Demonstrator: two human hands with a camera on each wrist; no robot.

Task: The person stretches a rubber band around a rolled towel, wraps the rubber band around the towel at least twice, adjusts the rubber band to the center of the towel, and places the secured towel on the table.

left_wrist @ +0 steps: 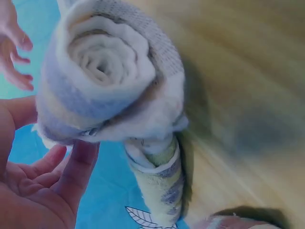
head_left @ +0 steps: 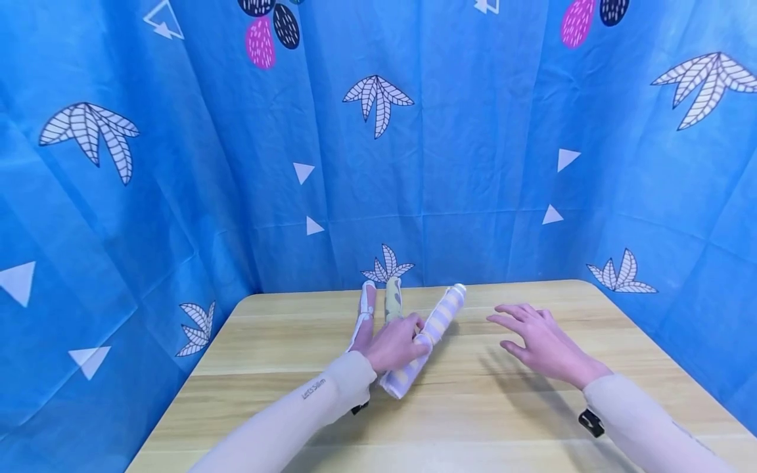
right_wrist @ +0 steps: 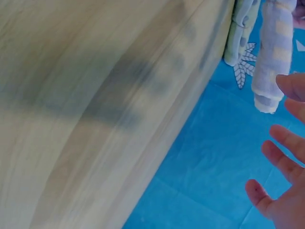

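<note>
My left hand (head_left: 395,344) grips a rolled towel (head_left: 442,315) with lavender and cream stripes, thumb on its near side. In the left wrist view, the coiled white end of this striped towel (left_wrist: 109,62) faces the camera. Left of it lie two more rolled towels: a yellow-green one (head_left: 393,299) with grey spots and a pinkish one (head_left: 367,302) with a white edge, partly hidden by my left hand. My right hand (head_left: 544,341) is held over the table to the right, fingers spread, touching nothing.
The light wooden table (head_left: 473,420) has rounded far corners. Behind and along both sides hangs a blue curtain (head_left: 473,164) printed with leaves and triangles, close to the table's edges.
</note>
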